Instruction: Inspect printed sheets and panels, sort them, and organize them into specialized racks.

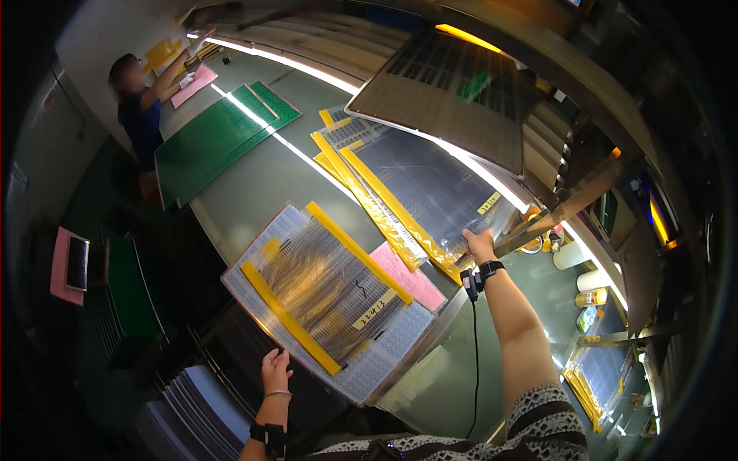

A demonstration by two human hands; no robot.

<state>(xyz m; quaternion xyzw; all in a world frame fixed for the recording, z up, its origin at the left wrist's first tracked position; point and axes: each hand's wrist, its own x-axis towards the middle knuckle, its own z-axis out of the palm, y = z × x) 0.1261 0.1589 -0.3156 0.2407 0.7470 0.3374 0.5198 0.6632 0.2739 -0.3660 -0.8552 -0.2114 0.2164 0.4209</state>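
Note:
My right hand [480, 244] pinches the near corner of a clear, dark-patterned film sheet [430, 173] with yellow edge strips. This sheet lies on other yellow-edged films [369, 203] on the table. My left hand [275, 373] is beside the lower left edge of a pale patterned panel [407, 338], fingers loosely bent and apart. A small dark spot shows at its fingertips; I cannot tell what it is. On the panel lies another film [323, 269] with yellow strips along two sides and a handwritten label. A pink sheet [411, 276] shows partly from beneath the panel's far right edge.
Green panels [215, 142] lie farther along the table, where a co-worker [142, 107] handles a pink sheet [194, 86]. A dark framed screen [453, 100] overhangs the back. Tape rolls and cans [590, 298] stand right. Stacked panels [196, 411] are at lower left. A cable [475, 369] hangs from my right wrist.

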